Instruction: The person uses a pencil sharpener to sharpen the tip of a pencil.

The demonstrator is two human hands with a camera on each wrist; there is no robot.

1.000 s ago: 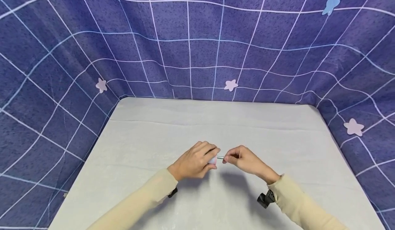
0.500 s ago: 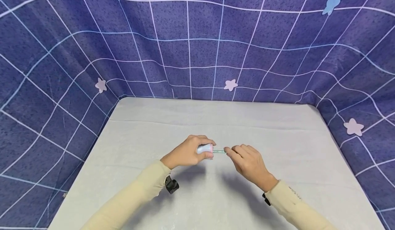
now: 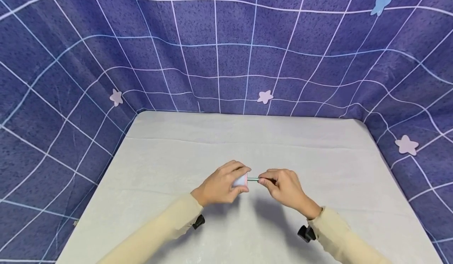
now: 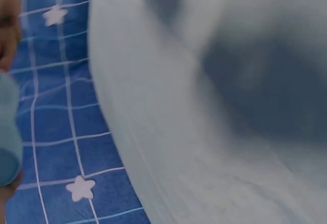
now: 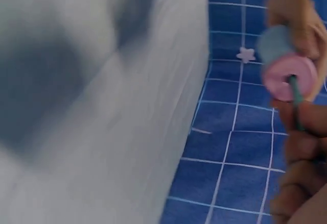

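Observation:
My left hand [image 3: 218, 183] grips a pale blue, rounded pencil sharpener [image 3: 239, 181] with a pink end, held above the table. That pink end [image 5: 277, 82] faces right and has a round hole in its middle. A thin green pencil [image 3: 253, 179] stands in the hole, roughly level; its tip is hidden inside. Between thumb and curled fingers, my right hand [image 3: 286, 188] pinches the pencil a short way from the sharpener. In the left wrist view only part of the sharpener's blue body [image 4: 7, 132] shows at the left edge.
A white-covered table [image 3: 177, 150] lies under both hands, which cast shadows on it. Purple-blue cloth [image 3: 233, 59] with grid lines and stars hangs around its back and sides. A small black camera [image 3: 306, 233] sits at the right wrist.
Both hands rose slightly and twisted half a second ago, the back of my right hand turning up. Now they are lower again and turned back, with the pencil still in the sharpener.

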